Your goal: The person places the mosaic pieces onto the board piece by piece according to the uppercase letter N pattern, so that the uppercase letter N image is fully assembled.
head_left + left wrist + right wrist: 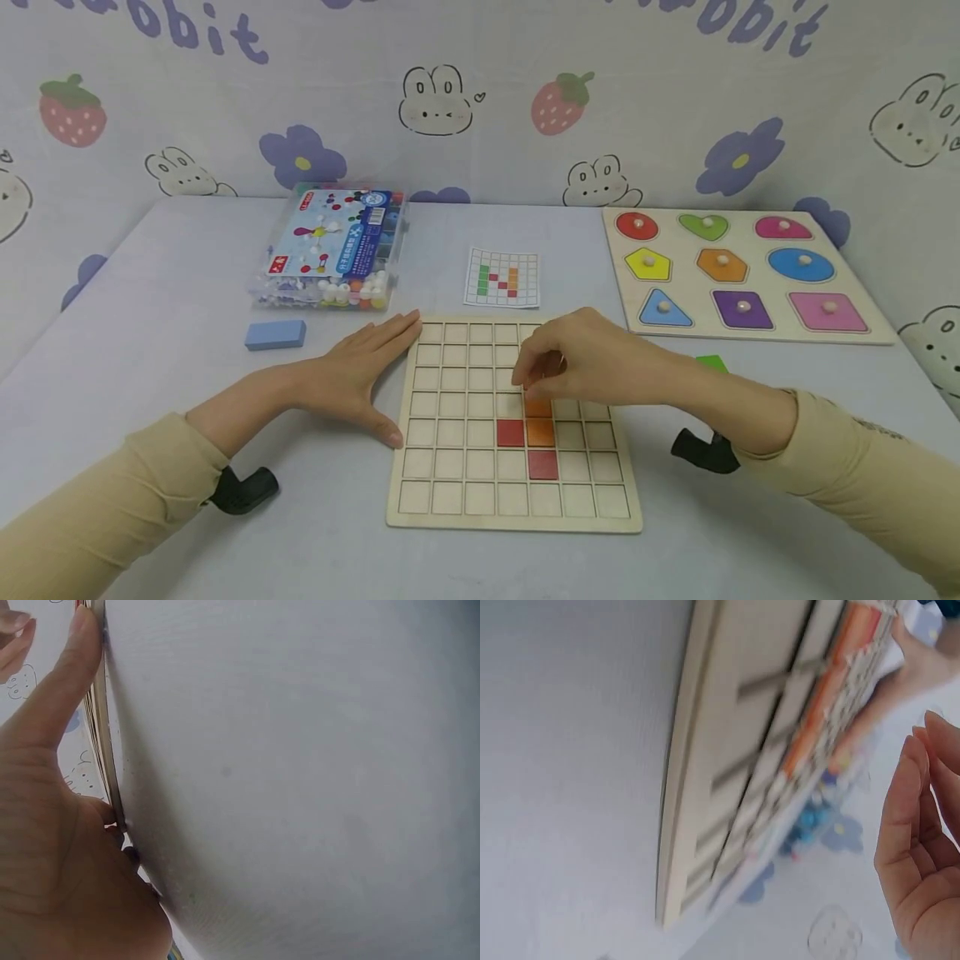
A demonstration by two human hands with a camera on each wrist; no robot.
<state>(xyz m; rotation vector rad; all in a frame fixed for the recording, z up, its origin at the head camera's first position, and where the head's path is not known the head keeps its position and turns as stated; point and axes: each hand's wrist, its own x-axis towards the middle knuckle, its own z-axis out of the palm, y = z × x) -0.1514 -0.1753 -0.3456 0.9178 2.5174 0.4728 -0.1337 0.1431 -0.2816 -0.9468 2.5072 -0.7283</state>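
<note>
My left hand lies with its fingers spread along the left edge of the wooden grid board, thumb near the edge's middle. In the left wrist view, the left thumb runs along the board's side. My right hand is over the board's upper middle, thumb and forefinger bent close together; whether a tile is between them I cannot tell. Just below these fingertips sits an orange tile, partly covered. Another orange tile lies under it, with a red tile to its left and a red tile below.
Behind the board lies a pattern card with coloured squares. A plastic case of model parts and a blue block are at the left. A knobbed shape puzzle lies at the right. A green piece shows behind my right forearm.
</note>
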